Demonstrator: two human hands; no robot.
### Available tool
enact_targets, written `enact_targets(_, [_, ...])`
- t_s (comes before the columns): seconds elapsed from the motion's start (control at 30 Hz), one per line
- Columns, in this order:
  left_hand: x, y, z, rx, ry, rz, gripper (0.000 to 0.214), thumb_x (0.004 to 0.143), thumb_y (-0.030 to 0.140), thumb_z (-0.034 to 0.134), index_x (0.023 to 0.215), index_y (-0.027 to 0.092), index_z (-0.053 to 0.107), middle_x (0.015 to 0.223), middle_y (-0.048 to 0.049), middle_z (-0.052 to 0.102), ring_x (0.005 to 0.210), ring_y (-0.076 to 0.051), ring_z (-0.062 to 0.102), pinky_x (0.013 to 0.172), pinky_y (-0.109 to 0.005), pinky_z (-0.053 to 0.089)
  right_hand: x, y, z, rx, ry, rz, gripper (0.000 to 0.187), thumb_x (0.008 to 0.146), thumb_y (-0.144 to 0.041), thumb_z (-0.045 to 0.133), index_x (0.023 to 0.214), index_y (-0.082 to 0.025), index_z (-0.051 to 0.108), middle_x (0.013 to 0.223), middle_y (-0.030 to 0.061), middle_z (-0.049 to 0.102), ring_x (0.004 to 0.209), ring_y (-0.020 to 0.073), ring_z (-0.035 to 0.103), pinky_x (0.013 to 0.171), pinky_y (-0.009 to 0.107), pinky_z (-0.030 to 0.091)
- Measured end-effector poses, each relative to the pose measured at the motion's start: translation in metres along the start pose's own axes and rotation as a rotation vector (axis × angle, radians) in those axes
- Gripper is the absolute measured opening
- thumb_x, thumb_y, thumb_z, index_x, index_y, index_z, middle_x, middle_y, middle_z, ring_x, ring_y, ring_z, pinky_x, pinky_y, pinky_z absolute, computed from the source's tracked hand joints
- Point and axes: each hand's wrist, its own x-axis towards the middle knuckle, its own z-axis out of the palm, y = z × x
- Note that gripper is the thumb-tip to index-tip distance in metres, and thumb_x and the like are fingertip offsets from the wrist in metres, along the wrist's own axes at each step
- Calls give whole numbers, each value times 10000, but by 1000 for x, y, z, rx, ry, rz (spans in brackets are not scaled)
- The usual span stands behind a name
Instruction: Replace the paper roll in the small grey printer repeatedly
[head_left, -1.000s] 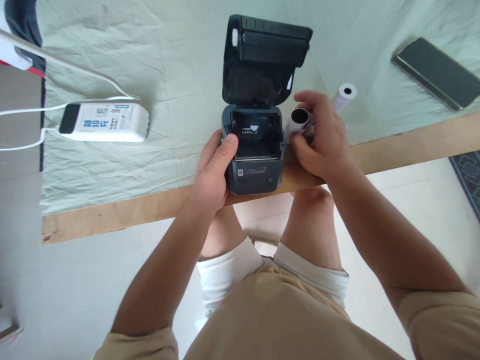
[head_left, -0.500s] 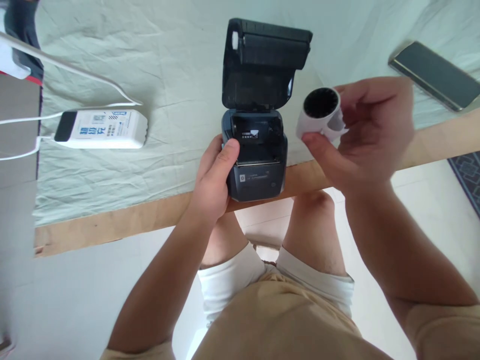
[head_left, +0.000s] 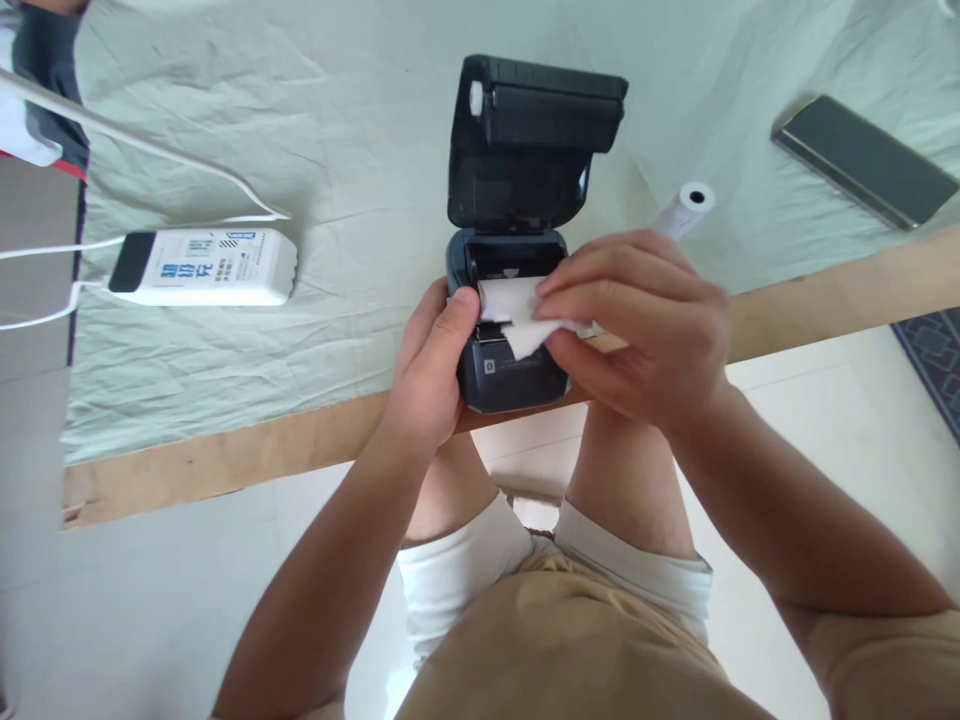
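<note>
A small dark portable printer (head_left: 517,375) stands at the table's front edge with its lid (head_left: 536,130) swung up. My left hand (head_left: 431,365) grips the printer's left side, thumb on its top rim. My right hand (head_left: 637,320) is closed on a white paper roll (head_left: 514,305) and holds it in the printer's open bay, a loose end of paper hanging over the front. A second white roll (head_left: 686,208) lies on the cloth just right of the printer, behind my right hand.
A pale green cloth (head_left: 337,150) covers the wooden table (head_left: 225,450). A white power bank (head_left: 202,268) with white cables lies at left. A dark phone (head_left: 866,160) lies at the far right. My bare knees are below the table edge.
My right hand lifted the paper roll from beside the printer, turned it in the air, then brought it left and down into the printer's bay. The left hand stayed on the printer.
</note>
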Motion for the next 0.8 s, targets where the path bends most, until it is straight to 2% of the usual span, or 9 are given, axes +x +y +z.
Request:
enact_targets(0.07, [-1, 1, 0, 15, -18, -5, 351, 938, 557, 784, 1053, 228, 746, 1064, -75, 804, 1240, -339, 752, 958, -389, 655, -9, -3, 1, 12, 18, -15, 51, 968, -262, 728, 952, -309, 715, 990, -26, 844, 1014, 250, 793, 853, 442, 605])
enact_targets(0.13, [-2, 3, 0, 45, -28, 10, 438, 864, 543, 871, 1159, 252, 729, 1170, -75, 798, 1246, -340, 748, 982, -396, 646, -17, -3, 2, -2, -10, -12, 42, 974, -353, 735, 1008, -328, 732, 1016, -13, 845, 1081, 287, 786, 874, 479, 612])
enact_targets(0.23, [-2, 5, 0, 101, -21, 21, 637, 750, 358, 978, 1306, 307, 672, 1261, -55, 780, 1245, -319, 744, 1023, -399, 630, -24, 0, 1, 7, -61, 4, 161, 1000, -444, 679, 1109, -342, 740, 1060, 26, 830, 1116, 317, 771, 929, 525, 615])
enact_targets(0.3, [-3, 6, -1, 140, -17, 16, 696, 723, 251, 972, 1340, 311, 656, 1274, -57, 775, 1238, -312, 741, 1030, -399, 625, -24, 3, -1, 26, -45, 19, 211, 1011, -441, 633, 1175, -339, 717, 1103, 53, 805, 1106, 319, 758, 956, 540, 614])
enact_targets(0.4, [-3, 7, -2, 180, -12, 24, 702, 744, 207, 926, 1379, 305, 646, 1272, -64, 767, 1236, -317, 733, 1005, -395, 628, -16, 9, -2, 30, 38, 192, 399, 1034, -506, 560, 1399, -351, 596, 1374, 107, 700, 1269, 339, 697, 990, 546, 614])
enact_targets(0.5, [-2, 7, -3, 187, -18, 31, 734, 724, 203, 926, 1398, 294, 651, 1293, -73, 753, 1231, -320, 723, 990, -384, 617, -7, 18, 3, 138, 20, 371, 598, 1041, -655, 494, 1579, -417, 391, 1620, 94, 529, 1483, 350, 576, 1084, 537, 590])
enact_targets(0.57, [-1, 7, -5, 195, -27, 37, 732, 710, 195, 929, 1384, 291, 661, 1293, -70, 747, 1193, -297, 721, 983, -365, 609, -6, 24, 6, 263, -1, 384, 612, 1043, -689, 483, 1590, -449, 350, 1571, 61, 582, 1480, 320, 586, 1143, 518, 560])
enact_targets(0.7, [-1, 7, -7, 235, -37, 67, 651, 743, 225, 905, 1347, 302, 673, 1221, -50, 752, 1088, -258, 725, 925, -346, 615, -14, 29, 9, 473, 85, 417, 549, 1040, -717, 498, 1504, -423, 477, 1405, 34, 692, 1380, 285, 665, 1172, 498, 553])
enact_targets(0.8, [-2, 7, -6, 225, -42, 68, 644, 738, 247, 922, 1330, 300, 674, 1231, -49, 756, 1133, -282, 733, 965, -371, 626, -20, 26, 11, 549, -12, 488, 577, 1028, -736, 532, 1480, -378, 508, 1495, 66, 655, 1390, 299, 671, 1155, 505, 583])
